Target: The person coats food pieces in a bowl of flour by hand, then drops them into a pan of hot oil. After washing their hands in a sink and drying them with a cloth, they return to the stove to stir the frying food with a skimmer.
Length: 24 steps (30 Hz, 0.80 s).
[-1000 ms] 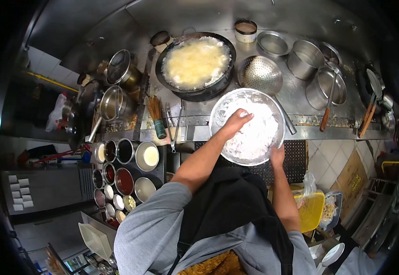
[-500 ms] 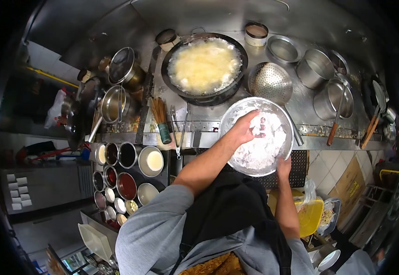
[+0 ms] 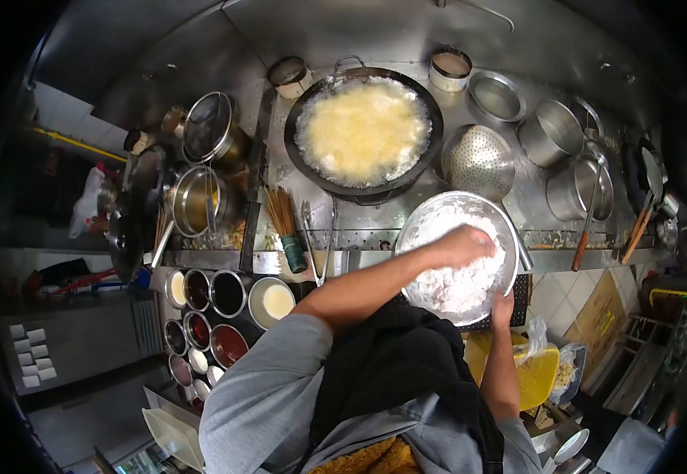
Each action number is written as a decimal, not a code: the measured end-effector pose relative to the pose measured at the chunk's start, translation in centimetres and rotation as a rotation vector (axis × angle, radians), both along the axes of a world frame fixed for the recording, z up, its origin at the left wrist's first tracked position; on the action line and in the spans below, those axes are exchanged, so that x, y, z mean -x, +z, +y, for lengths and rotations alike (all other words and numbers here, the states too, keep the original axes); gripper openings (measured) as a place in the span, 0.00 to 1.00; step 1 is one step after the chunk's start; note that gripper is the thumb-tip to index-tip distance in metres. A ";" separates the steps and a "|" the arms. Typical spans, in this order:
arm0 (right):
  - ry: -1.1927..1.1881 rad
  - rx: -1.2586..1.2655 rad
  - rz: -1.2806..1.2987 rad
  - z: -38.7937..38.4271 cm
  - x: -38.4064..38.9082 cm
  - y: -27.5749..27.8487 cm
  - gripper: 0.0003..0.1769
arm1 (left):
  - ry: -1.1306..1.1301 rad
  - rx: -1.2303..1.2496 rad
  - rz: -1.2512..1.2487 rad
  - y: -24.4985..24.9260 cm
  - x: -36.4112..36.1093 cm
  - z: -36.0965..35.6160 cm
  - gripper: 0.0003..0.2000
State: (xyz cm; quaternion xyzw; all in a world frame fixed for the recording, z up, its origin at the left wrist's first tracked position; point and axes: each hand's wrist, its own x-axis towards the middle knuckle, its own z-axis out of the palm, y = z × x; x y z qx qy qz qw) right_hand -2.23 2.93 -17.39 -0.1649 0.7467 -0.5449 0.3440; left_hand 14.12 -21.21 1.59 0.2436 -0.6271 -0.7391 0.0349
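A metal mixing bowl (image 3: 416,229) full of white flour-like powder and coated lumps sits at the front edge of the stove, tilted toward me. My left hand (image 3: 467,246) is down in it, fingers curled into the white coating; what they hold is hidden. Gripping the bowl's near right rim is my right hand (image 3: 503,308), its fingers mostly out of sight beneath. Beyond the bowl, a large black wok (image 3: 300,158) holds pale yellow, foaming oil. A perforated strainer ladle (image 3: 478,162) lies between wok and bowl, its handle running behind the bowl.
Metal tongs (image 3: 312,237) and a bamboo wok brush (image 3: 286,229) lie left of the bowl. Several containers of sauces, including a red sauce (image 3: 230,344), stand at lower left. Steel pots (image 3: 551,134) line the right side. A yellow bin (image 3: 539,375) is below my right arm.
My left hand has moved right and deeper into the bowl, from spread fingers to curled ones. The view has shifted slightly; my right hand stays on the rim.
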 end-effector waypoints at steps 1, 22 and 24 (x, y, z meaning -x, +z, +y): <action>-0.001 0.000 0.005 -0.1 0.0 0.2 0.24 | -0.007 0.007 0.064 -0.9 0.3 1.3 0.11; -0.046 -0.126 0.013 0.8 -0.1 -0.1 0.21 | 0.266 1.241 -0.384 -6.7 -8.8 -42.5 0.20; -0.103 -0.112 -0.025 0.6 -0.5 0.5 0.21 | 0.327 1.387 -0.367 -6.6 -8.7 -43.2 0.16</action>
